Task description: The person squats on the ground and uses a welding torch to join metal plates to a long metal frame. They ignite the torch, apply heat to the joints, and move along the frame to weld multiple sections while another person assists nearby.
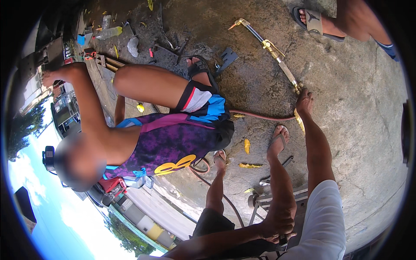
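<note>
My right hand (305,102), reaching out from a white sleeve, is closed at the rear brass fittings of a cutting torch (276,57). The torch slants over the concrete, its copper tip pointing away from my hand. A reddish hose (264,115) leads along the floor toward this hand. Low in the picture, beside my bent leg, my left hand (279,222) is curled into a grip. Something dark shows below its fingers, too hidden to name.
A co-worker in a purple patterned jersey (173,143) squats at the left. Another person's sandalled foot (323,24) stands at the upper right. A dark metal piece (226,60), plastic bottles (109,33) and yellow leaves (247,146) lie around. A metal frame (262,201) is near my leg.
</note>
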`<act>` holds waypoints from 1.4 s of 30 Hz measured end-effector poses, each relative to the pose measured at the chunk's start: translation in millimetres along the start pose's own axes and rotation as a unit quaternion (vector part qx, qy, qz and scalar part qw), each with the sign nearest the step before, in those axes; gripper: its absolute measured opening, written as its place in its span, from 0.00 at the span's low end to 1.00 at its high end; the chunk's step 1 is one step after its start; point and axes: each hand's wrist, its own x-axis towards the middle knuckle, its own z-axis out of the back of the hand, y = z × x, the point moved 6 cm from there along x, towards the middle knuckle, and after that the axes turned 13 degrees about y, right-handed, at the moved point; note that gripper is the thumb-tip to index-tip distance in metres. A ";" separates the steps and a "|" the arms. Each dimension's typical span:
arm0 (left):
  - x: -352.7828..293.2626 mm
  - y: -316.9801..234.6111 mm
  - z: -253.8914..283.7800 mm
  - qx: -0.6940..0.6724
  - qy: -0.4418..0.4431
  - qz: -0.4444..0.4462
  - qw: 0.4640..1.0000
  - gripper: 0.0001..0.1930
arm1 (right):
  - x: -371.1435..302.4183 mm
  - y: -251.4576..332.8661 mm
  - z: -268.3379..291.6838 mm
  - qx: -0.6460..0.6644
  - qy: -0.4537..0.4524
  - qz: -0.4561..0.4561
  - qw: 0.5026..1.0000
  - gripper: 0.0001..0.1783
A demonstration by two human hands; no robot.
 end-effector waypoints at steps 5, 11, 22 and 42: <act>-3.3 2.5 3.7 -0.004 -0.057 -0.019 0.998 0.07 | -31.2 27.2 7.1 0.028 0.094 0.038 0.994 0.27; -13.9 5.1 -8.2 0.055 0.028 -0.013 0.998 0.07 | -111.4 24.6 19.7 0.291 0.150 0.053 0.944 0.13; -101.0 23.7 -90.2 0.501 0.175 -0.100 0.841 0.08 | -310.4 48.9 -44.3 0.626 0.202 0.009 0.753 0.07; -674.9 75.7 24.4 -0.034 -0.358 0.536 0.764 0.30 | -557.2 38.3 -41.6 0.479 0.203 -0.087 0.850 0.07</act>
